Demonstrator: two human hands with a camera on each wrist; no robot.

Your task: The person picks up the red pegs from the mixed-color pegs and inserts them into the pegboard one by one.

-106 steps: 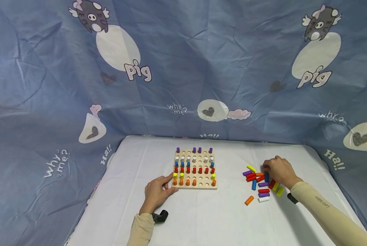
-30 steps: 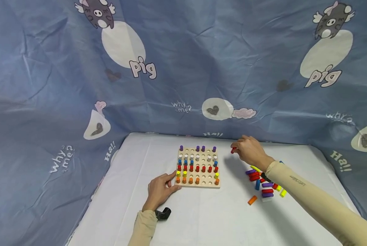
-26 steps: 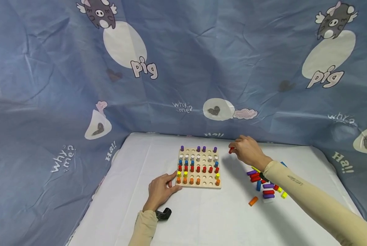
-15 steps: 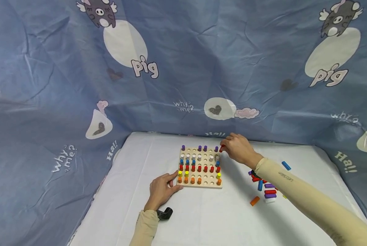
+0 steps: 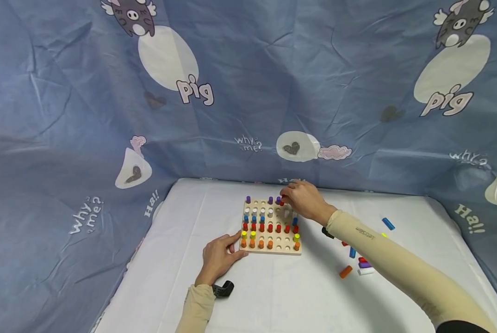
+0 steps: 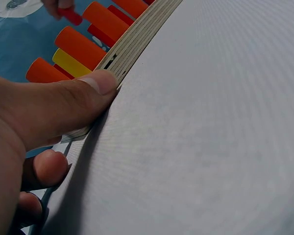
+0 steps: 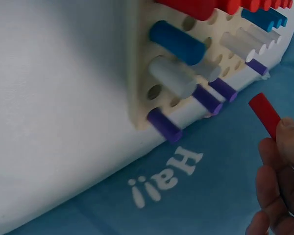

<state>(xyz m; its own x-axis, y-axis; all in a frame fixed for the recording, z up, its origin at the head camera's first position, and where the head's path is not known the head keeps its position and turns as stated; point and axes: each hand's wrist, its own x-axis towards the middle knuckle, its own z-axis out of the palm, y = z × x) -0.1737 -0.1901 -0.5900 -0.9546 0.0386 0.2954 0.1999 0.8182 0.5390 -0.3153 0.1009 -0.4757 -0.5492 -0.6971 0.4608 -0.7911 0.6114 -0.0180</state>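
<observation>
A wooden pegboard [image 5: 269, 252] stands on the white table with rows of purple, white, blue, red, yellow and orange pegs, some holes bare. At its front left corner my left hand [image 5: 219, 260] grips the board; the left wrist view shows the thumb [image 6: 81, 95] pressed on the layered edge. My right hand [image 5: 307, 201] is over the board's back right, pinching a red peg [image 7: 264, 113] between thumb and fingers. In the right wrist view that peg is tilted and apart from the board. The hand hides part of the right-hand white and purple pegs.
Loose pegs lie right of the board, partly covered by my right forearm: an orange peg [image 5: 345, 271], a white peg [image 5: 366, 271], a purple peg [image 5: 365, 265] and others. One blue peg [image 5: 388, 224] lies farther back. A blue printed cloth [image 5: 232, 115] hangs behind.
From the loose pegs, my right hand has moved left to above the board's back rows with a red peg. A blue peg now lies apart from the pile. My left hand keeps its hold.
</observation>
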